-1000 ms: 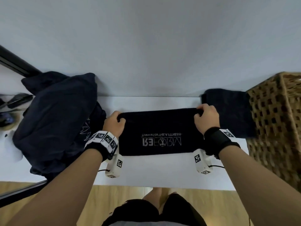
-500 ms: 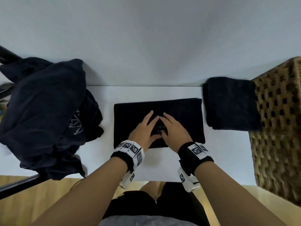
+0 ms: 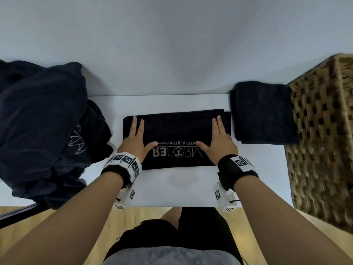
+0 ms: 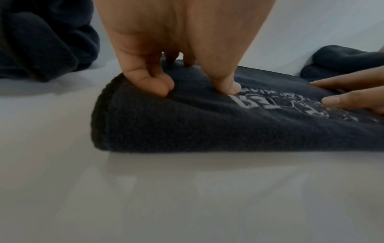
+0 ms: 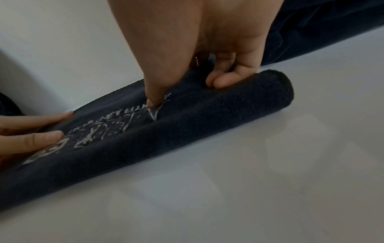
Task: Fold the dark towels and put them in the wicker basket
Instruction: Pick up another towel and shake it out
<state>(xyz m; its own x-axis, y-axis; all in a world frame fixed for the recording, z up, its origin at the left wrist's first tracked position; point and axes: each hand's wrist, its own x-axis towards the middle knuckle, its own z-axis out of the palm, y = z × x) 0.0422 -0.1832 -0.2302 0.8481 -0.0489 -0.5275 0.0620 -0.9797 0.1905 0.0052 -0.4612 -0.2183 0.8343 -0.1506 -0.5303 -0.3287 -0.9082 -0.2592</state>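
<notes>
White and smooth, the counter [image 3: 172,188] runs along a pale grey wall and carries all the dark cloth. At its middle lies a folded black towel [image 3: 177,129] with white lettering on top, its long side running left to right. Both hands are released and flat on it, grasping nothing: the left hand [image 3: 134,140] presses near the towel's left end, fingers straight and pointing toward the wall, thumb stretched inward to the lettering; the right hand [image 3: 219,138] does the same near the right end. In the wrist views each thumb tip touches the edge of the print, and the little fingers bend slightly into the cloth. Just beside the towel's right end sits another folded dark towel [image 3: 263,111], against the wicker basket [image 3: 321,134] that stands at the counter's right end. A loose heap of dark towels [image 3: 42,123] lies at the left end, well apart from the basket.
</notes>
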